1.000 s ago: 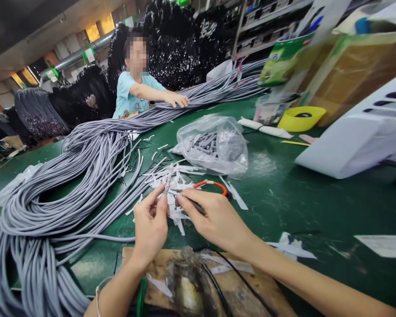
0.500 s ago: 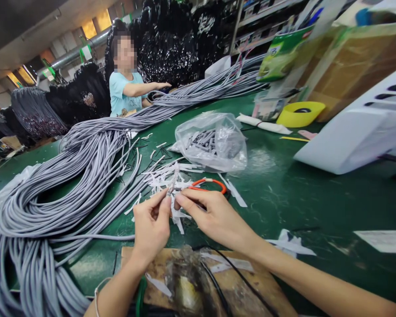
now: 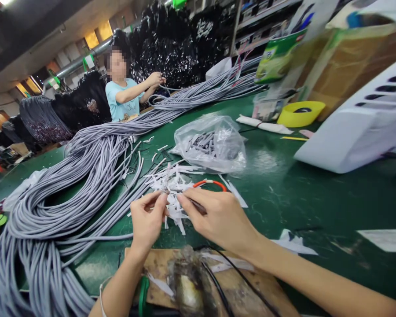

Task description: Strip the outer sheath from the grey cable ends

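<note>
My left hand [image 3: 148,222] is closed in a pinch around the end of a grey cable, whose stripped, braided-looking tip [image 3: 167,174] points up beyond my fingers. The cable [image 3: 115,237] runs in from the left behind that hand. Close beside it, my right hand [image 3: 219,215] is closed around a slim dark tool [image 3: 198,206]; its tip and exact kind are hidden by my fingers. White paper-like strips [image 3: 176,211] lie scattered on the table under both hands. Just past my right hand lies an orange loop [image 3: 214,182], partly covered.
A thick bundle of grey cables [image 3: 49,193] curves across the left of the green table [image 3: 317,198]. A clear bag [image 3: 214,145] of short grey pieces lies ahead. A wooden board [image 3: 247,290] is in front of me. Across the table, a person [image 3: 123,97] handles cables.
My hands stay close together, with the fingers shifting slightly and the cable tip turning a little. The person opposite has lifted their hands from the bundle.
</note>
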{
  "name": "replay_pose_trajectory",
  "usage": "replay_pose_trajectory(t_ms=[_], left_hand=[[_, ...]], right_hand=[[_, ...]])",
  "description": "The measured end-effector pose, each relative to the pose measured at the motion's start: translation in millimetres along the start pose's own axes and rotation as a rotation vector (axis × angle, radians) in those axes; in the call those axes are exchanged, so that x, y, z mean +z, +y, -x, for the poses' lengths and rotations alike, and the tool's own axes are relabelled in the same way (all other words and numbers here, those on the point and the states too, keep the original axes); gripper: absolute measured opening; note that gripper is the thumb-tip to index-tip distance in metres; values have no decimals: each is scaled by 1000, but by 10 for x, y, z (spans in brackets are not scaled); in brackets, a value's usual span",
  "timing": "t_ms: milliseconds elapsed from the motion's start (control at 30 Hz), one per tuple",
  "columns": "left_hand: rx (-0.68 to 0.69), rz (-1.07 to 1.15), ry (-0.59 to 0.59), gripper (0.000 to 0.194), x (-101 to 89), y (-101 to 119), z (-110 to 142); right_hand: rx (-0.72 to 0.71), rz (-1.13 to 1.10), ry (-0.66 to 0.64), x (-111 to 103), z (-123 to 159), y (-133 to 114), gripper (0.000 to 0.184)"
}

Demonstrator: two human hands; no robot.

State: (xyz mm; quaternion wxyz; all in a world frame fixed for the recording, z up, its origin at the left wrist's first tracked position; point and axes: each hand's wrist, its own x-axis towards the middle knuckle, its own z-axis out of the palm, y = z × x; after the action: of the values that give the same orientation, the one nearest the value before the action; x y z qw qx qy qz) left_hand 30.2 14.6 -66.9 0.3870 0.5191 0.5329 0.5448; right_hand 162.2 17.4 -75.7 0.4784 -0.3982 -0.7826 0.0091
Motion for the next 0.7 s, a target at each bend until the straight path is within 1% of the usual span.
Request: replay_pose_trajectory(t_ms=[67, 133, 233, 333, 600, 700], left_hand=[[28, 38, 24, 29, -3, 53, 35], [49, 54, 31, 27, -6, 79, 55], [80, 54, 25, 22, -9, 78, 63], [94, 52, 23, 19, -6, 67, 69], [125, 16, 16, 19, 0, 71, 89], [161, -35, 24, 16, -4, 51, 94]], right_hand=[[45, 17, -18, -7, -41, 62, 34], [38, -3, -24, -12, -53, 59, 34], [26, -28, -14, -10, -42, 11, 34], [52, -50, -28, -9, -29, -5, 34], [101, -115, -25, -9, -46, 24, 34], [164, -220, -96, -20, -63, 18, 36]])
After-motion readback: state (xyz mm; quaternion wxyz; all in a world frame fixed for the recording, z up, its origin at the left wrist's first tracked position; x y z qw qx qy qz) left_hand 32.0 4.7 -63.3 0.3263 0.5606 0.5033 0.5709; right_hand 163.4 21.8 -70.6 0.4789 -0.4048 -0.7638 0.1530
